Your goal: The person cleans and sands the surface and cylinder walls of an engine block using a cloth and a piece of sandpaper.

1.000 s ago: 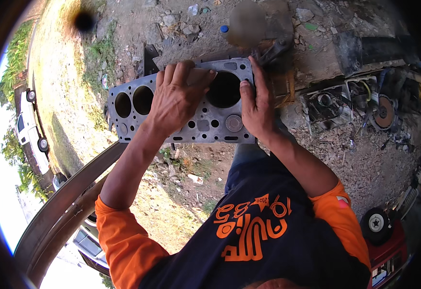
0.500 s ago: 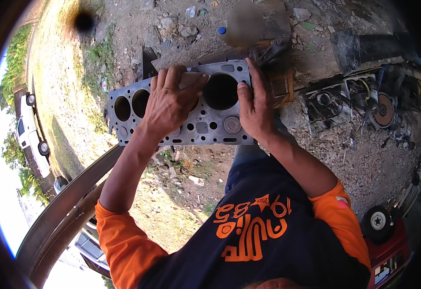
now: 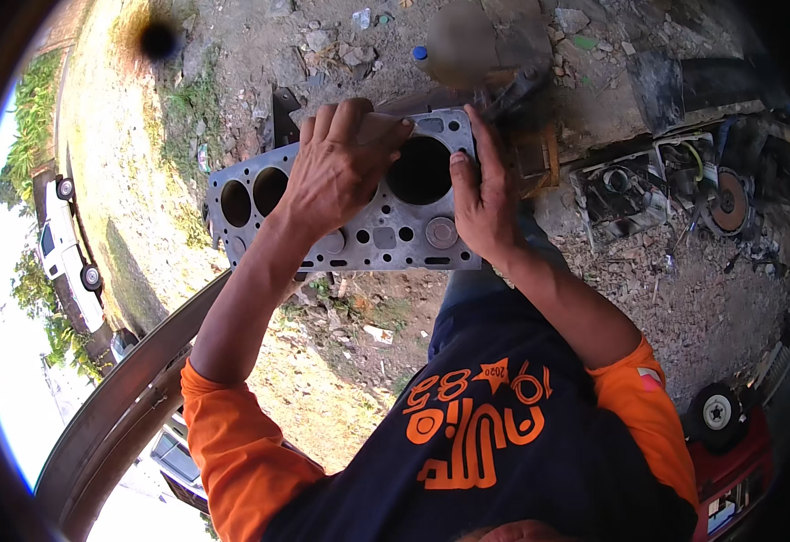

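Observation:
A grey metal engine block (image 3: 384, 238) lies in front of me with its flat top face up, showing round cylinder bores and smaller holes. My left hand (image 3: 331, 176) rests over its middle, fingers closed around a flat grey-brown piece (image 3: 378, 126) pressed on that face. Most of this piece is hidden under the hand, so I cannot tell its exact kind. At the right end, my right hand (image 3: 490, 199) grips the engine block, thumb on top beside the largest visible bore and fingers along the end.
Dirt and rubble surround the block. Greasy machine parts (image 3: 621, 194) and a disc (image 3: 729, 200) lie to the right. A curved metal beam (image 3: 133, 388) runs at lower left. A white pickup (image 3: 70, 248) stands far left; a wheel (image 3: 717, 411) is at lower right.
My left hand has slid slightly right along the top face with the flat piece. My right hand keeps its grip on the block's end.

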`<state>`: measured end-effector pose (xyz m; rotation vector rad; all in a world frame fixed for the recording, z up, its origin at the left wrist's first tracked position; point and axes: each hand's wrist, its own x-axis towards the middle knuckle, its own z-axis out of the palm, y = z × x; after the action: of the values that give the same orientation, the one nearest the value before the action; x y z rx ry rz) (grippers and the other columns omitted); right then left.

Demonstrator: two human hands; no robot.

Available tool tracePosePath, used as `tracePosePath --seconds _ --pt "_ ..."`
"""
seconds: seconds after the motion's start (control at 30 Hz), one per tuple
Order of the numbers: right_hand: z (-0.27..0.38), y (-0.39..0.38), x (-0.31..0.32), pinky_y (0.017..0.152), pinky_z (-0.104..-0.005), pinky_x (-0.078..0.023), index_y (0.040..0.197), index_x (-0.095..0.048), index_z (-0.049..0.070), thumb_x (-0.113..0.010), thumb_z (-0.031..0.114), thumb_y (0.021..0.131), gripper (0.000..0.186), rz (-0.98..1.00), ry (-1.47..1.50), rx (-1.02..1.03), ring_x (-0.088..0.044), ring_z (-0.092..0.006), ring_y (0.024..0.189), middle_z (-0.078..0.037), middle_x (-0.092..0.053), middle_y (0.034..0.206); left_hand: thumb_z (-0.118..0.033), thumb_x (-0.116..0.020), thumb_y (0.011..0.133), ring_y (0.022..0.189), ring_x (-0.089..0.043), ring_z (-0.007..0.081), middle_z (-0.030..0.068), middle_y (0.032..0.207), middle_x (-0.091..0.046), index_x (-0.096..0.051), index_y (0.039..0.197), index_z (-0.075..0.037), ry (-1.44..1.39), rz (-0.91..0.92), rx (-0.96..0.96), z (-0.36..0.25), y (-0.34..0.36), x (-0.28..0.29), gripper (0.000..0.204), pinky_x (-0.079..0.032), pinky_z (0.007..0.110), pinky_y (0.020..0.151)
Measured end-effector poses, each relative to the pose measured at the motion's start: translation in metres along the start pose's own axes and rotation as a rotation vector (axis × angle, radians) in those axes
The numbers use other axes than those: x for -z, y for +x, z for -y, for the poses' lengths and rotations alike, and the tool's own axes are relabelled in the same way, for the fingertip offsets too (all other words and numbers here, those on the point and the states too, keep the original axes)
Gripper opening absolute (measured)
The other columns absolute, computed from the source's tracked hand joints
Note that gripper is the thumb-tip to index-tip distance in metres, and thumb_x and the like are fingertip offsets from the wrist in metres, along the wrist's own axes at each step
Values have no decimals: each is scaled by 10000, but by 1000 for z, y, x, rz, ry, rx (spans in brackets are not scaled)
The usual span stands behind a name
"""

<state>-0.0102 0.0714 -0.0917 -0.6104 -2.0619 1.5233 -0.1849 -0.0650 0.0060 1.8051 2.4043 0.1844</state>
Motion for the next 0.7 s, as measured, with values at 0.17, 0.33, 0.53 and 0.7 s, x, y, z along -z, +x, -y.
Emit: tracePosePath --seconds 0.17,0.33,0.53,0.7 --pt "2 1 3 1173 -494 -439 1592 -436 -21 -588 124 1080 553 -9 -50 40 -572 -443 1374 -289 -565 1493 -269 -726 988 1156 -550 352 159 1301 -573 -747 1395 -251 -19 -35 3 5 -11 -6 408 -441 473 951" --pt "2 2 2 1171 -492 -440 1588 -441 -27 -583 112 1076 549 -4 -45 21 -574 -443 1371 -291 -565 1492 -269 -726 991 1163 -549 357 160 1300 -566 -748 1390 -250 -14 -3 30 -1 3 -3 400 -440 466 976" --pt "1 1 1 1172 -488 -438 1584 -441 -40 -586 113 1075 550 -11 -42 46 -571 -446 1374 -296 -561 1494 -275 -720 1002 1166 -540 363 163 1322 -566 -742 1409 -256 -53 -38 104 -6 -19 -10 409 -426 479 1008" --pt "-1 1 1 1173 -490 -435 1584 -444 -35 -587 108 1077 546 4 12 7 -565 -446 1380 -294 -558 1499 -281 -715 1005 1155 -542 372 173 1336 -564 -726 1437 -261 -33 -62 81 -10 0 -12 433 -434 480 1017"
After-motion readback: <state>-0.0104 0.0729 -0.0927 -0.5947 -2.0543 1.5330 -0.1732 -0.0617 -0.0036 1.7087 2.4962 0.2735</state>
